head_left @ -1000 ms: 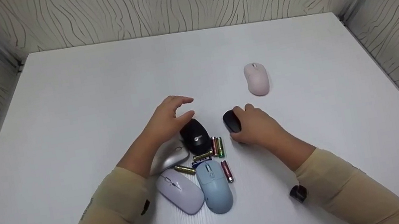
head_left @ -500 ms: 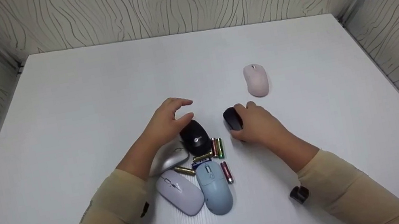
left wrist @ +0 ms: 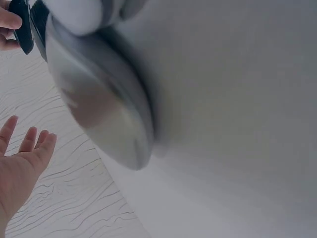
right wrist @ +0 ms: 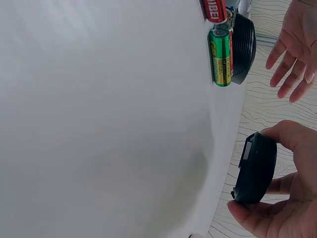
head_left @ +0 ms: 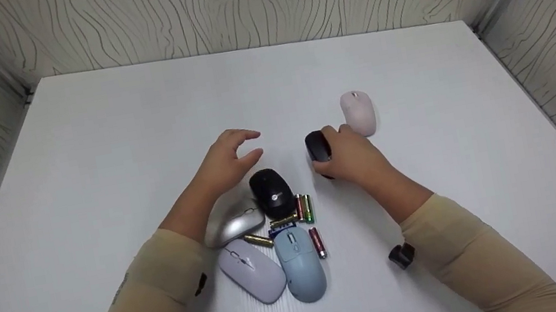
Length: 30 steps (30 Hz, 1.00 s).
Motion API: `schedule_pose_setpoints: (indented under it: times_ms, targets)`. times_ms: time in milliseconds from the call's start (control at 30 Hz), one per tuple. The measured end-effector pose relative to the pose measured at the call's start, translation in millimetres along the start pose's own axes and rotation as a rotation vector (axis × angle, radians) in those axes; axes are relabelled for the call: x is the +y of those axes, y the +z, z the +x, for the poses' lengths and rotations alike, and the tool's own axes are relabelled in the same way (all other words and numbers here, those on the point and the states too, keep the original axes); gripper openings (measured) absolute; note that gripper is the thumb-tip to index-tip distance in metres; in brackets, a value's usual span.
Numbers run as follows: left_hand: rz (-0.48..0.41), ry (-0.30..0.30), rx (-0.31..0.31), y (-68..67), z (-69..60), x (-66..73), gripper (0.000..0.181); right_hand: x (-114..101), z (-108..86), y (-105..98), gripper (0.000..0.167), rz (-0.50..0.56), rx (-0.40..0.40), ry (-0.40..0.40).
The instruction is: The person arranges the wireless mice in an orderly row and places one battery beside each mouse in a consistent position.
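Right hand's (head_left: pixel 349 153) fingers grip held black mouse (head_left: pixel 317 146), not set down; we see pink mouse (head_left: pixel 359 113) apart at its two o'clock; silver mouse (head_left: pixel 238 226), lavender mouse (head_left: pixel 254 273), blue mouse (head_left: pixel 303 270), second black mouse (head_left: pixel 272 192), batteries (head_left: pixel 300 208) bunched around seven. Left hand (head_left: pixel 224 164) empty, fingers wide. Partway, we'd say.

On the tabletop (head_left: pixel 474 133) I see the far mouse (head_left: pixel 271 192), the left mouse (head_left: pixel 239 226) at its near left, then the near-left mouse (head_left: pixel 254 272) and near-right mouse (head_left: pixel 302 267) side by side. Batteries (head_left: pixel 309 209) lie between them and along their right. Right of the far mouse, the right hand (head_left: pixel 352 154) holds another mouse (head_left: pixel 317 147); farther off and rightward, just beyond the hand, lies a lone mouse (head_left: pixel 359 112).
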<state>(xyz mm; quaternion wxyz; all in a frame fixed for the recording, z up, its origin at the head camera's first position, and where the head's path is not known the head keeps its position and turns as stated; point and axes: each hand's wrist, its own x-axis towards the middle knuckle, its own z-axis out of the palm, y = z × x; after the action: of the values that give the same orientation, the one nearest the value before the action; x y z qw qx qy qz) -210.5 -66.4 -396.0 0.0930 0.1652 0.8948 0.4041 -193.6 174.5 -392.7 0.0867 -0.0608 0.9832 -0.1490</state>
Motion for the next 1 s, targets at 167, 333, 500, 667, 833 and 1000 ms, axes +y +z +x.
schedule_pose_setpoints:
  times_ms: [167,333,500,667,833,1000]
  targets:
    - [-0.005,-0.018,0.034,-8.9,6.2,-4.2,0.042,-13.0,18.5,-3.2,0.069,0.023,-0.013,0.039]
    - [-0.011,-0.036,0.056,-13.0,15.2,-7.4,0.042,-24.4,38.5,-2.7,0.069,0.033,-0.008,0.085]
    - [0.018,-0.047,0.066,-13.6,24.6,-4.6,0.042,-29.3,59.5,-0.8,0.072,0.029,-0.007,0.121]
    - [0.034,-0.066,0.06,-13.3,29.8,0.0,0.042,-34.2,73.0,-1.7,0.075,0.047,-0.024,0.165]
    - [0.041,-0.095,0.052,-13.0,31.2,-1.5,0.042,-40.9,80.8,-0.3,0.076,0.058,-0.014,0.185]
    - [0.038,-0.108,0.049,-12.3,29.6,-7.5,0.042,-45.1,85.2,5.3,0.074,0.034,-0.011,0.202]
